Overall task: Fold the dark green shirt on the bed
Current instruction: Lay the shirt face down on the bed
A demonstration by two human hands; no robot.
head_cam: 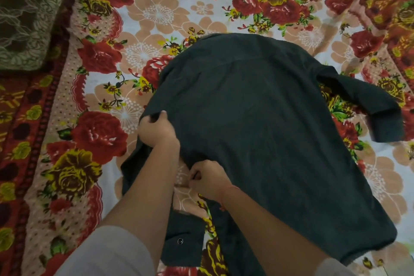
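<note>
Floral bed [156, 15] — shirt [257, 119] lengthwise, collar away

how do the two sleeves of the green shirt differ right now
The right sleeve lies spread out away from the shirt body, fully in view, untouched. The left sleeve runs down under the left hand and forearm, partly hidden, with a snap showing on its cuff. The right sleeve's cuff shows no fastener. Both are dark green and rest on the floral bedsheet.
</note>
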